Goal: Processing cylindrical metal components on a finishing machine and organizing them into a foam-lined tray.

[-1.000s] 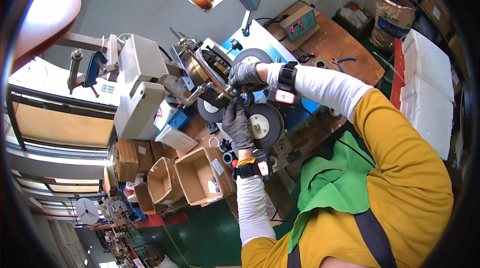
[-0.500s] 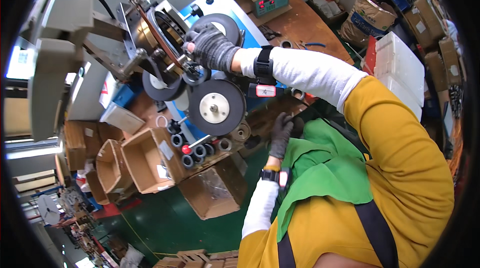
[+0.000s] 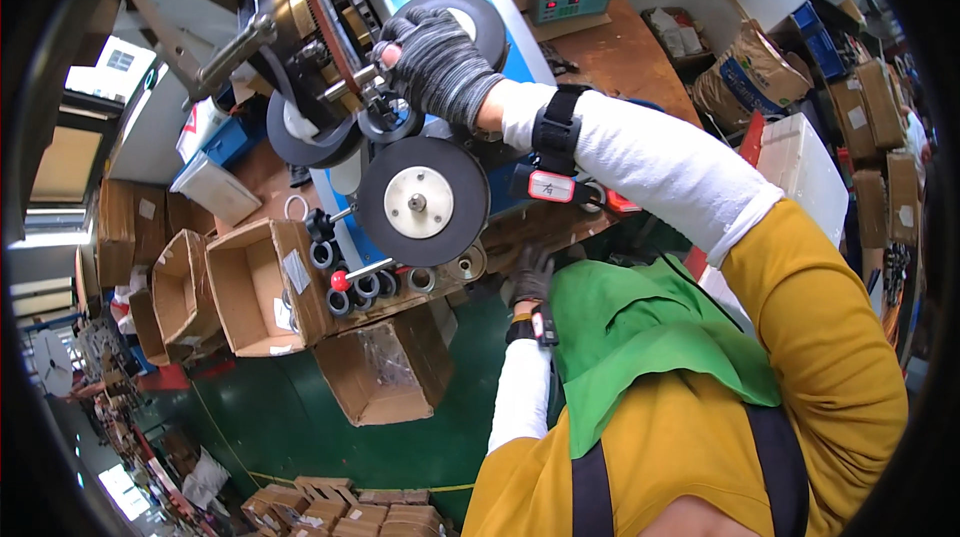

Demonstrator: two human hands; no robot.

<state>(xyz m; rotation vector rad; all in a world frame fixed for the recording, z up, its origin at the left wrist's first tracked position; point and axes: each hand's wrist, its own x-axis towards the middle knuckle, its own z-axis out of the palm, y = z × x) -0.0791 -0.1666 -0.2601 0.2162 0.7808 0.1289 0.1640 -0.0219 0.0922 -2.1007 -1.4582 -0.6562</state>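
Note:
My right hand [image 3: 435,67], in a grey striped glove, is raised over the winding machine, its fingers curled at the brown-edged ring [image 3: 325,17]. What the fingers grip, if anything, is hidden. Just below it sits a small dark roller [image 3: 390,122]. Large black discs surround this spot: one [image 3: 372,199] with a pale hub in front, another [image 3: 490,22] behind the hand. Lower down, my left hand [image 3: 530,277], in a dark glove, is held by the bench's front edge beside the green apron [image 3: 640,327]. Its fingers are apart and appear to hold nothing.
A red-knobbed lever [image 3: 341,281] sticks out at the bench front near several dark rings [image 3: 367,285]. Open cardboard boxes [image 3: 265,287] stand left, another [image 3: 385,377] below the bench edge. A control box with a lit display [image 3: 575,2] sits behind; a white bin [image 3: 800,172] stands right.
The view has tilted and shifted, bringing the machine higher in the picture. My left hand has moved a little left along the bench edge, fingers spreading. My right hand stays at the ring.

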